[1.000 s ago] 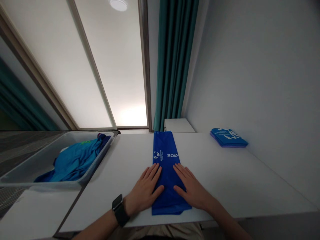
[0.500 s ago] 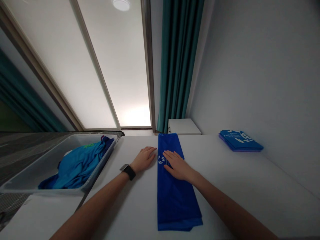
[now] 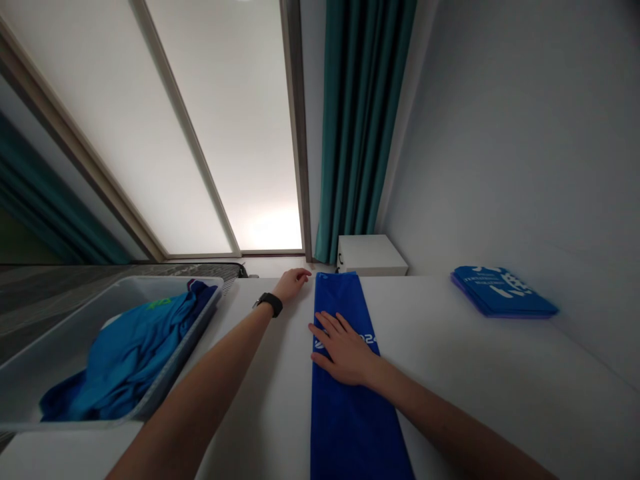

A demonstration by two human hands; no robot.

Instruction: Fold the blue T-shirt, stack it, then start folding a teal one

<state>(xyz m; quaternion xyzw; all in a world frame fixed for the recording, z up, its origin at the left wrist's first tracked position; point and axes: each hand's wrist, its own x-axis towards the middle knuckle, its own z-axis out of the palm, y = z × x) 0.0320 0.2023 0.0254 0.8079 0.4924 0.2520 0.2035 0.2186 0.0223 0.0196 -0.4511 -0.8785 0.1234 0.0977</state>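
- The folded blue cloth (image 3: 357, 427) lies at six o'clock on the white table (image 3: 460, 413).
- The right hand (image 3: 346, 350) rests on it, fingers spread apart.
- At eleven o'clock from this hand, the left hand (image 3: 291, 285) is empty, fingers loosely bent.
- The folded stack (image 3: 500, 293) is at two o'clock from the cloth.

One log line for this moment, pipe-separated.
left hand: beside far end of blue cloth | right hand: palm-down on it | folded stack: right | bin: left

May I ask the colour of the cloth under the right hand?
The cloth is blue with white print (head view).
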